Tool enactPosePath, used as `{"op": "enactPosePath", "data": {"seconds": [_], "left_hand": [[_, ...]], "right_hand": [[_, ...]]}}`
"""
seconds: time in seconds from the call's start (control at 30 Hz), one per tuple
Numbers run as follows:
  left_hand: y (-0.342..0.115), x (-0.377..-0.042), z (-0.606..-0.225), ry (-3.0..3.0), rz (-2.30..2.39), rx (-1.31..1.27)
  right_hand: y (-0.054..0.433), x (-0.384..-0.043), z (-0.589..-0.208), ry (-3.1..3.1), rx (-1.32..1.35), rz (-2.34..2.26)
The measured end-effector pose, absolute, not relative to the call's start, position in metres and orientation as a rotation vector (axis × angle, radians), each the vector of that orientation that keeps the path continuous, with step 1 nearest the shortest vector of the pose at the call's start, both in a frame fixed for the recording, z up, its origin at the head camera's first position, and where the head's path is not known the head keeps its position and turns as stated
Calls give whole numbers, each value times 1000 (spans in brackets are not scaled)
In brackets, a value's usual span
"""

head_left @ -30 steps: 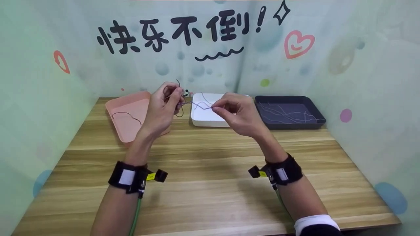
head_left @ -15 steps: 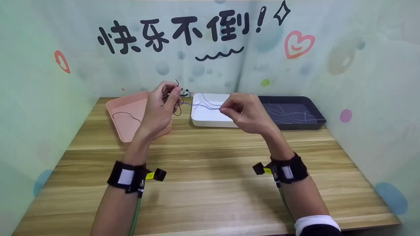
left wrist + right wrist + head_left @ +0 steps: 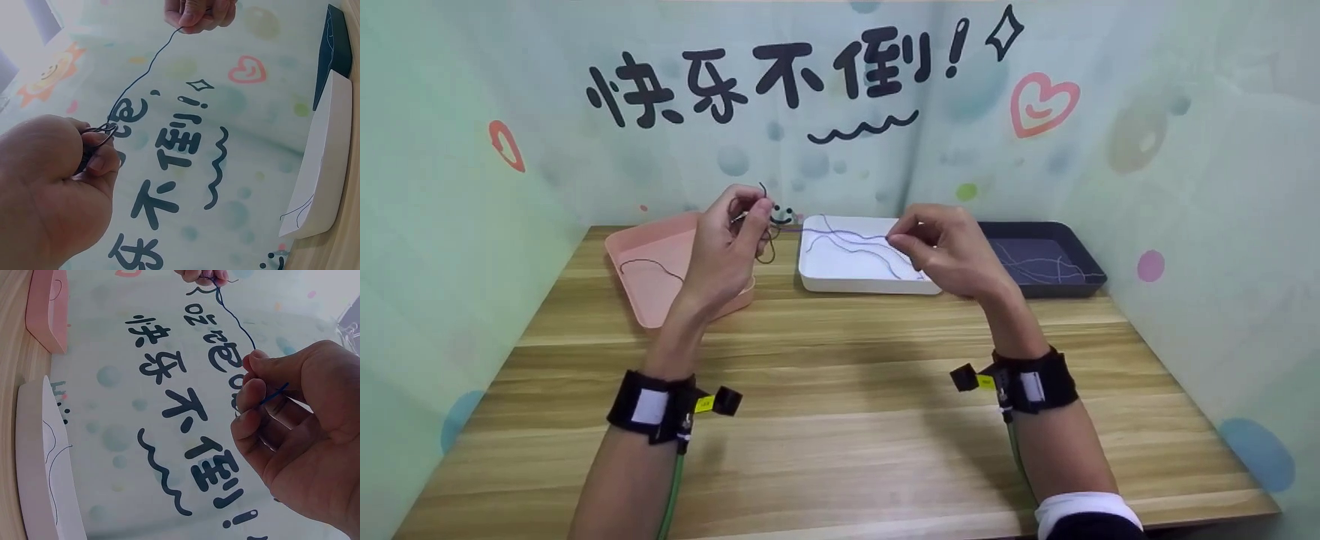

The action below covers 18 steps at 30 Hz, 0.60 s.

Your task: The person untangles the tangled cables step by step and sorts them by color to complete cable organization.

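Above the back of the table, my left hand (image 3: 720, 247) grips a loosely looped bundle of dark string (image 3: 101, 134). Loops and one loose end poke out past its thumb and fingers. To its right, my right hand (image 3: 952, 251) pinches a blue string (image 3: 236, 319) between thumb and fingertips, and the short end sticks out inside the fingers in the right wrist view. From there the blue string runs slack, slightly wavy, to the bundle in the left hand. Beneath the right fingertips in the head view, the white tray (image 3: 870, 285) holds several blue strings (image 3: 877, 255).
A pink tray (image 3: 641, 311) with a dark string (image 3: 649, 260) stands at back left, partly behind the left forearm. The black tray (image 3: 1095, 279) at back right contains several pale strings (image 3: 1035, 262). Printed curtain walls (image 3: 840, 172) enclose the wooden table (image 3: 840, 420).
My right hand has moved right, drawing a longer stretch of blue string out from the bundle. More of the white tray now shows, and less of the black one. The left hand stays nearly still.
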<state>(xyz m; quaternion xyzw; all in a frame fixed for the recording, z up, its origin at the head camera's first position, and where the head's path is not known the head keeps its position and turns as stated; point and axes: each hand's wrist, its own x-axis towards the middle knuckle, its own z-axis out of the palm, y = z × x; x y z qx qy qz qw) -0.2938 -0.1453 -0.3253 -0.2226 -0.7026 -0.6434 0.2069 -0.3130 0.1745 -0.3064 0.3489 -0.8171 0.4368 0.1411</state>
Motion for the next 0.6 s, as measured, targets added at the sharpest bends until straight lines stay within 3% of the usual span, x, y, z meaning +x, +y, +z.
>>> {"op": "enactPosePath", "data": {"seconds": [0.6], "left_hand": [[-139, -288, -322, -1769, -1980, -679]], "right_hand": [[198, -323, -304, -2487, 763, 1309]]}}
